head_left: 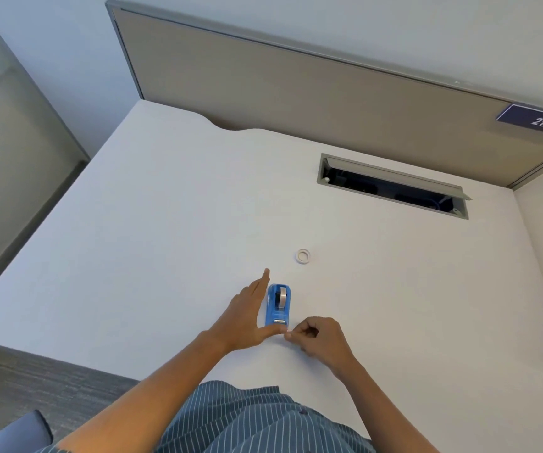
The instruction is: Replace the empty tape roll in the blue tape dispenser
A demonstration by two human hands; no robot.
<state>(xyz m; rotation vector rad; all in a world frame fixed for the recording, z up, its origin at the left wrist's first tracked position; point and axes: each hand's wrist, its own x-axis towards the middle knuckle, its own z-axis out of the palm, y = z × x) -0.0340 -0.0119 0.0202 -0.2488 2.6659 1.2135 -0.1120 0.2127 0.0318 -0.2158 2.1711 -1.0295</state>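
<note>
Both bare forearms reach forward from the lower edge of the view. The left hand (247,317) lies flat and open, fingers straight and together, thumb stretched rightward. The right hand (320,338) is curled, thumb and forefinger pinched together just beside the left thumb tip.

White tabletop (172,223), wavy cut-out in far edge at 11 o'clock. Open cable tray (394,188) recessed at 1 o'clock, grey lid tilted up, dark cables inside. Beige partition panel (279,89) behind. Navy sign (539,120) reading "212" at 2 o'clock. Grey carpet (34,384) at 8 o'clock.
</note>
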